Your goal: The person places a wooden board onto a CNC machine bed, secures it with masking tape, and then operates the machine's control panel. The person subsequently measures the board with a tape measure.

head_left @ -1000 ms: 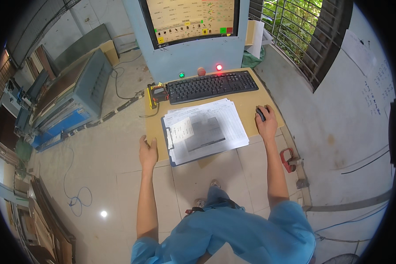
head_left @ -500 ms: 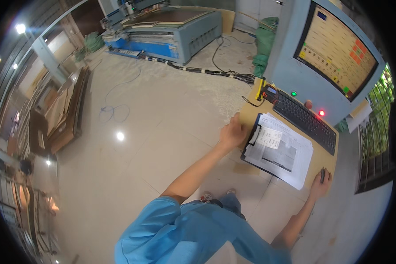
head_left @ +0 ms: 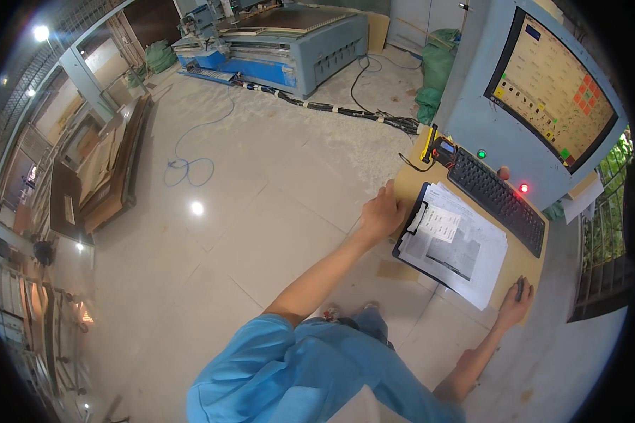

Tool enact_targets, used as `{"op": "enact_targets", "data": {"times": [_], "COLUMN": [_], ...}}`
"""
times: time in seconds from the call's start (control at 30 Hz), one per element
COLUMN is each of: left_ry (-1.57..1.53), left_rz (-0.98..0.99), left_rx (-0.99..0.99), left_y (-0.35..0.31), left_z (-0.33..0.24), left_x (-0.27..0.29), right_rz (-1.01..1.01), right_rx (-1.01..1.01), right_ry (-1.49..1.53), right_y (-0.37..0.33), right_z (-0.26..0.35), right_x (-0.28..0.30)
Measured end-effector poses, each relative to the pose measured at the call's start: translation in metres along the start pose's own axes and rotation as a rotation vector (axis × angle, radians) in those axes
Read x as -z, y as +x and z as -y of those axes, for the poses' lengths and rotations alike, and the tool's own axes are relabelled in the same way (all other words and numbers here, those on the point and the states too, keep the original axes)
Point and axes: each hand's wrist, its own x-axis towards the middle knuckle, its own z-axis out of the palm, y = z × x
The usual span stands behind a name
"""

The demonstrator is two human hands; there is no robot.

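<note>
Towards the lower right of the frame I had the right hand (head_left: 517, 304) curled around a dark mouse (head_left: 520, 289) on the tan counter (head_left: 410, 185). The left hand (head_left: 382, 213) rested at the counter's near-left edge, just beside a clipboard (head_left: 399, 248) bearing papers (head_left: 466, 240); I could not tell whether it gripped anything. The black keyboard (head_left: 497, 202) lay right of the papers.

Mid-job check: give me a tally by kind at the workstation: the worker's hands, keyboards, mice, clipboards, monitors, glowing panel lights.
Hands: 2 (left hand, right hand)
Keyboard: 1
Mouse: 1
Clipboard: 1
Monitor: 1
Panel lights: 2 (green light, red light)
Total: 8
</note>
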Motion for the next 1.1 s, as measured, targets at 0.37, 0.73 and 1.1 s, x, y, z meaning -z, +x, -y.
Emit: {"op": "enact_targets", "data": {"times": [0.37, 0.73, 1.1], "left_ry": [0.019, 0.006, 0.016], "left_rz": [-0.076, -0.050, 0.000], "left_rx": [-0.060, -0.042, 0.000], "left_y": [0.000, 0.000, -0.002], "left_z": [0.003, 0.004, -0.003], "left_x": [-0.007, -0.006, 0.002], "right_rz": [0.005, 0.012, 0.019], "right_rx": [0.009, -0.005, -0.007], "right_ry": [0.011, 0.007, 0.017], "right_y": [0.000, -0.001, 0.000], "right_z": [-0.002, 0.001, 0.002], "right_x": [0.002, 0.002, 0.003]}}
